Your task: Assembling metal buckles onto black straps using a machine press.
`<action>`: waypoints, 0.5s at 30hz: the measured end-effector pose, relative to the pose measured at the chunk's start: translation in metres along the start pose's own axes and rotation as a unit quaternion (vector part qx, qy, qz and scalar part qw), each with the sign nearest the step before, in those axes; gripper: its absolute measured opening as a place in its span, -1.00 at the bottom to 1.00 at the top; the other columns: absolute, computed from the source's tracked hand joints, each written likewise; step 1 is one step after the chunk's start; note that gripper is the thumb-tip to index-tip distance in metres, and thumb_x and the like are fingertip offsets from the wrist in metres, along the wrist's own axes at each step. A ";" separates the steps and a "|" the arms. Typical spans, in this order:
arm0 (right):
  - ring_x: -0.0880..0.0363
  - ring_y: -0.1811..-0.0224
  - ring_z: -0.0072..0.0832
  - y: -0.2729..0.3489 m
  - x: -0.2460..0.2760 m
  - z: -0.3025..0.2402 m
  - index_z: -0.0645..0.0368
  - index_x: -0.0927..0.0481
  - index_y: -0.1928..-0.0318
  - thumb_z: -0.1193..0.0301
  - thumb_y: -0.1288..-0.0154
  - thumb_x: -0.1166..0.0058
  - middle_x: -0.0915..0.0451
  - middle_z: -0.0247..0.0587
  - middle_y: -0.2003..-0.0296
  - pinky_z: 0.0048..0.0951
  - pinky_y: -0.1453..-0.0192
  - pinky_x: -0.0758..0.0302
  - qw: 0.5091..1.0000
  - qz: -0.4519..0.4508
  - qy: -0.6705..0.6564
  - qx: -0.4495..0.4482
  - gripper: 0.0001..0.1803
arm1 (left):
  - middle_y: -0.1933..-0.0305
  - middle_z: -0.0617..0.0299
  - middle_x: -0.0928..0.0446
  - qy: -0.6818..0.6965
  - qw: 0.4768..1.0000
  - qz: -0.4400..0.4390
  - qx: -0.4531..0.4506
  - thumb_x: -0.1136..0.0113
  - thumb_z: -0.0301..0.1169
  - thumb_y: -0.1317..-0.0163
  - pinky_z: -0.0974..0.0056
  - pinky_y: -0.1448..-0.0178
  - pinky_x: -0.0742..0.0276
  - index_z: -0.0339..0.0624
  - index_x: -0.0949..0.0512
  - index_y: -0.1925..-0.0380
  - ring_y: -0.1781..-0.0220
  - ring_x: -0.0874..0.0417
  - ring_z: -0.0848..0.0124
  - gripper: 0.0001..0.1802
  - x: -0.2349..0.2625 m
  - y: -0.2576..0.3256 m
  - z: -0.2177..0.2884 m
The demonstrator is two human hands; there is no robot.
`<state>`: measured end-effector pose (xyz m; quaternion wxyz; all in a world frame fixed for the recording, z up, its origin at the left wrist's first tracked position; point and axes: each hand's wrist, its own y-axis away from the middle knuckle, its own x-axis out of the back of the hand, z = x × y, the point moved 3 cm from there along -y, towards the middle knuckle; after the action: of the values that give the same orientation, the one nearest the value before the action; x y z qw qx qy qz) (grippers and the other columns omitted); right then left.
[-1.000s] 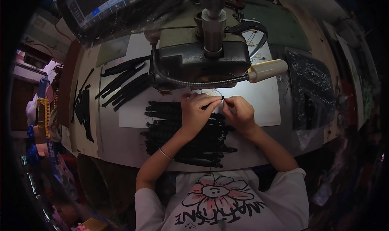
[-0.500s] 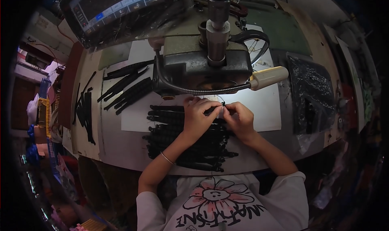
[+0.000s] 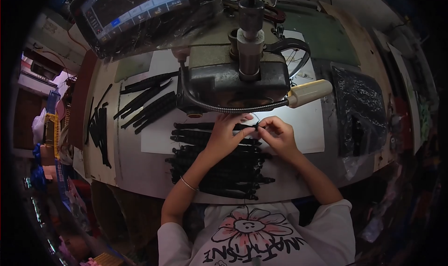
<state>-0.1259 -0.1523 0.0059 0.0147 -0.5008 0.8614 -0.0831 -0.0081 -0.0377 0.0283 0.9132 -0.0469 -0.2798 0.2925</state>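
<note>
Just in front of the machine, my left hand is closed with its fingertips on the end of a slim, dark fabric bundle. The bundle runs leftward from under that hand, which hides part of it. My right hand pinches at the same end, its thumb and forefinger meeting the dark tip. What lies exactly between the fingertips is too small to make out. Below both hands, a stack of similar black bundles lies crosswise on the table, knobbly at their ends.
A dark machine head with a lamp handle hangs over the work area. Left of it lie more black strips and a smaller pile. A black plastic bag is at the right; a screen stands at upper left.
Both hands have come slightly nearer to me, and the bundle's dark end now sits lower between the fingertips. The right hand's fingers have shifted their pinch. The view has moved slightly.
</note>
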 end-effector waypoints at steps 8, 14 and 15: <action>-0.48 0.45 -0.72 0.006 -0.004 -0.006 0.32 -0.49 0.28 0.53 -0.19 -0.10 -0.53 -0.34 0.44 -0.68 0.35 -0.43 0.982 -0.062 -0.103 -0.146 -0.87 | 0.34 0.30 -0.54 -0.033 0.990 -0.129 0.051 -0.32 -0.25 0.06 0.30 -0.11 -0.21 -0.08 -0.57 0.41 0.15 -0.45 0.36 -0.77 0.013 0.003 -0.008; -0.38 0.46 -0.73 0.006 -0.001 -0.002 0.28 -0.50 0.29 0.48 -0.21 -0.08 -0.49 -0.37 0.45 -0.68 0.38 -0.33 0.990 -0.102 0.015 -0.092 -0.88 | 0.39 0.33 -0.57 0.012 0.987 -0.150 0.050 -0.33 -0.25 0.06 0.29 -0.18 -0.11 -0.05 -0.60 0.37 0.19 -0.47 0.37 -0.76 0.010 0.004 -0.012; -0.35 0.47 -0.72 0.005 -0.001 -0.002 0.28 -0.50 0.29 0.47 -0.22 -0.07 -0.47 -0.39 0.47 -0.67 0.38 -0.30 0.993 -0.097 0.016 -0.072 -0.88 | 0.39 0.33 -0.57 0.066 0.984 -0.150 0.067 -0.32 -0.24 0.06 0.29 -0.19 -0.10 -0.05 -0.61 0.37 0.20 -0.47 0.38 -0.76 0.010 0.004 -0.013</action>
<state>-0.1299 -0.1485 0.0068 -0.0433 -0.5806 0.8125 -0.0299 0.0034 -0.0278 0.0209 0.9641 0.0381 -0.2028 0.1671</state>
